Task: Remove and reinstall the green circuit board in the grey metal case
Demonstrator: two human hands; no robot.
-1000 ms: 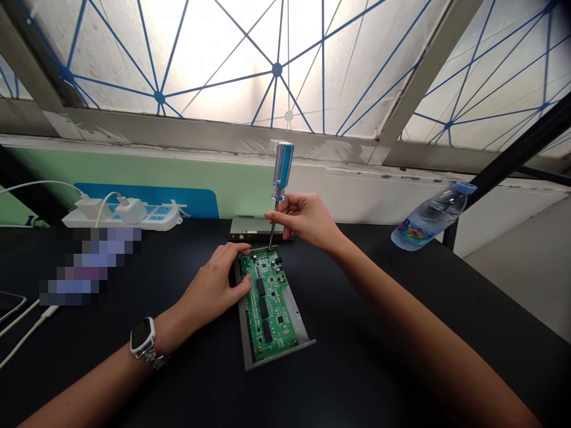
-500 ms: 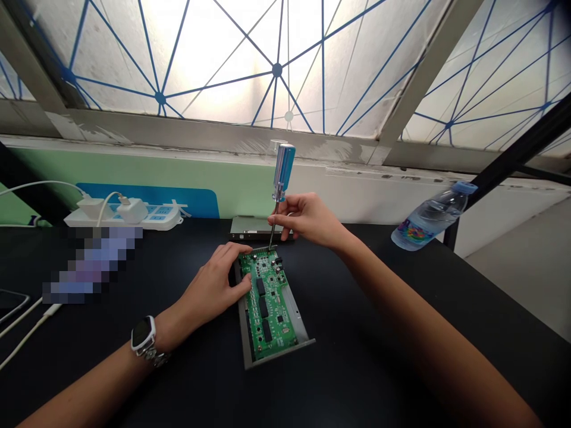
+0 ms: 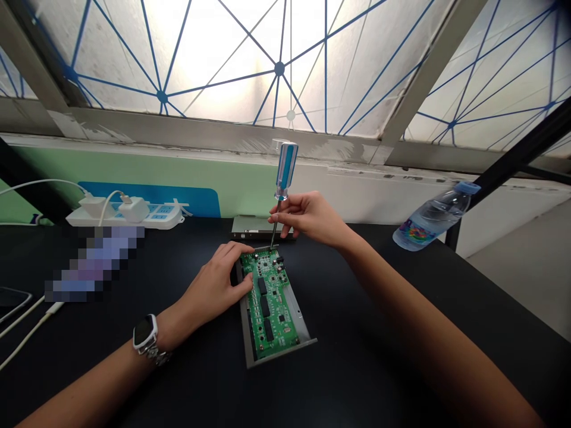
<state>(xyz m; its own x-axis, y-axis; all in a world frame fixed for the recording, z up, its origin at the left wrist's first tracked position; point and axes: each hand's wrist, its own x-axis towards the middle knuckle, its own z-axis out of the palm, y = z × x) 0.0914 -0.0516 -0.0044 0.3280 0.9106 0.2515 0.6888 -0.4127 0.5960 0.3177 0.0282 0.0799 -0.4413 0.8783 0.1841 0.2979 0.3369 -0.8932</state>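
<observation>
A green circuit board (image 3: 280,315) sits in a shallow metal casing (image 3: 300,315) on the black table. My left hand (image 3: 223,276) grips the board's left side, fingertips at the far left corner and thumb on the edge. Between the thumb and fingers of my right hand (image 3: 307,217) is the metal shaft of a screwdriver (image 3: 286,169) with a clear and blue handle. It stands nearly upright, handle leaning slightly right, its tip down at the far end of the board. Whether a screw lies under the tip is too small to tell.
Behind the board lies a flat grey metal cover (image 3: 252,226). A white power strip (image 3: 167,215) with plugs and cables runs along the wall at left, and a phone edge (image 3: 15,297) shows below. At right, a water bottle (image 3: 432,217) leans on a black frame bar (image 3: 513,157).
The screwdriver handle has turned, so its blue stripe faces differently. Both hands keep their places on the board and shaft; the whole view has shifted very slightly.
</observation>
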